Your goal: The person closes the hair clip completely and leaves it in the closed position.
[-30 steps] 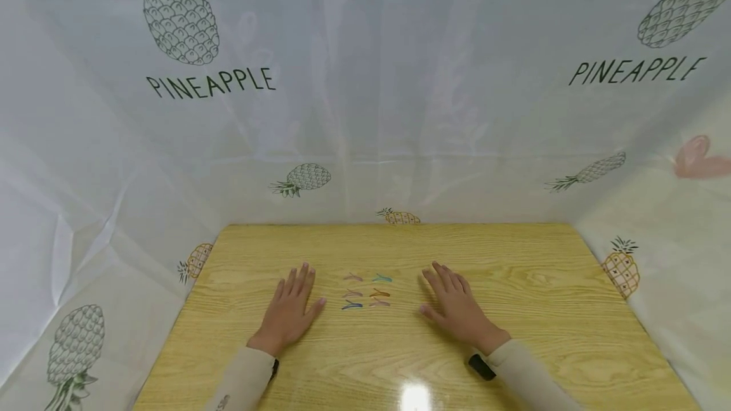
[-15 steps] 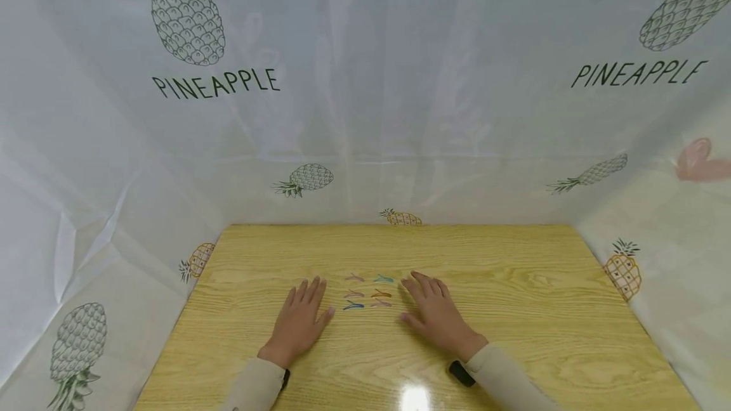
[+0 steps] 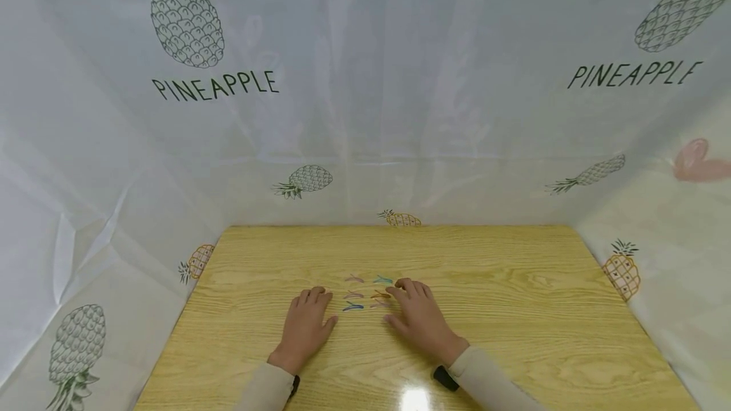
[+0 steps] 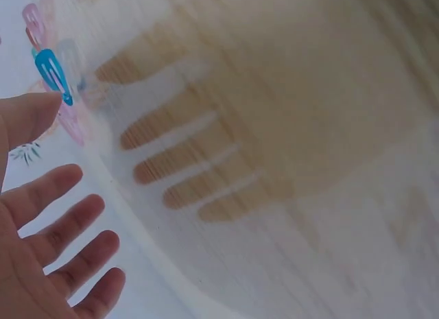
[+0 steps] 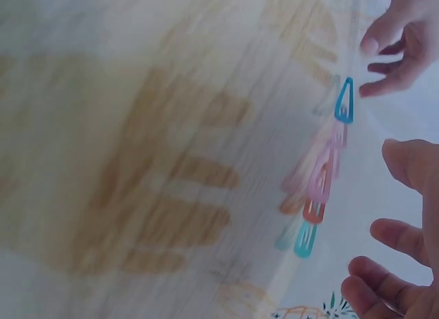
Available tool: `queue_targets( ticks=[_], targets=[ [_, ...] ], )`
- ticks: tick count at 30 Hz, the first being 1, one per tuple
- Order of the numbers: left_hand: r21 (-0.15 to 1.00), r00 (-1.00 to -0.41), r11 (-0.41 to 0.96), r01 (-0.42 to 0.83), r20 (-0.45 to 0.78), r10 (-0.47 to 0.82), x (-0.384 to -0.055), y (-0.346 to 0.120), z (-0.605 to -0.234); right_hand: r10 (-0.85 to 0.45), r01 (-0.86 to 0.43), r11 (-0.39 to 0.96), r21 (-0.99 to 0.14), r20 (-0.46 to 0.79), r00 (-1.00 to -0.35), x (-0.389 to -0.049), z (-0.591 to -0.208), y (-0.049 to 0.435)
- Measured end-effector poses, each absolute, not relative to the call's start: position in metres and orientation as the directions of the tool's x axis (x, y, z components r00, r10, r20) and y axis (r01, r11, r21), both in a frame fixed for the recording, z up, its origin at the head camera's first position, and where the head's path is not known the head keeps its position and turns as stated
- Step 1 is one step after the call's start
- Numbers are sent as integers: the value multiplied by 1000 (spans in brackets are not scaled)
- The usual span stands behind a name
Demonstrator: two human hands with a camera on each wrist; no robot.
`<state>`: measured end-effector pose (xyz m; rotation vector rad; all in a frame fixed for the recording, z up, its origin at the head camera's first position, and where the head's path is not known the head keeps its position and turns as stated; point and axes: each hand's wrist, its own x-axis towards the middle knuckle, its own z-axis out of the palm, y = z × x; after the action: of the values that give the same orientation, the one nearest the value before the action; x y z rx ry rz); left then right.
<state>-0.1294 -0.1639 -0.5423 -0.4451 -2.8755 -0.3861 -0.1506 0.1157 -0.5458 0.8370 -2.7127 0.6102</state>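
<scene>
Several snap hair clips lie in two short columns at the middle of the wooden table. The left column has a blue clip [image 3: 353, 307] nearest the person and pinkish clips [image 3: 354, 295] beyond it. On the right are a teal clip [image 3: 382, 280], an orange-brown clip [image 3: 379, 295] and a pink one partly beside the fingertips. My left hand [image 3: 305, 328] is just left of the clips, fingers relaxed and holding nothing. My right hand [image 3: 424, 323] reaches in from the right, its loosely bent fingers beside the orange-brown and teal clips; contact cannot be made out, and nothing is gripped.
The glossy wooden table [image 3: 514, 309] mirrors the hands in both wrist views. White cloth printed with pineapples [image 3: 365, 113] hangs behind and along both sides. A bright light reflection [image 3: 415, 397] shows at the table's near edge. Dark bands sit on both wrists.
Both hands have moved inward and slightly nearer the person, the right one farther, up to the right column of clips. Their fingers have bent somewhat. The clips have not moved.
</scene>
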Motion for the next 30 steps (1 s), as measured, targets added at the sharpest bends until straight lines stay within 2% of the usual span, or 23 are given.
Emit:
queue_targets(
  ticks=[5,12,19,30],
  targets=[
    [233,-934,920,315,251,256,-131,-160,-544,-490,-611,740,-281,397,-776,-150,-546,106],
    [229,-922,916,328,290,258,-132,-152,-547,-502,-627,729,-275,409,-762,-151,-546,93],
    [227,-923,919,323,291,253,-132,-147,-546,-511,-662,714,-226,478,-715,-153,-552,84],
    [218,-934,928,303,259,245,-137,-140,-550,-515,-637,741,-210,431,-741,-155,-554,70]
  ],
)
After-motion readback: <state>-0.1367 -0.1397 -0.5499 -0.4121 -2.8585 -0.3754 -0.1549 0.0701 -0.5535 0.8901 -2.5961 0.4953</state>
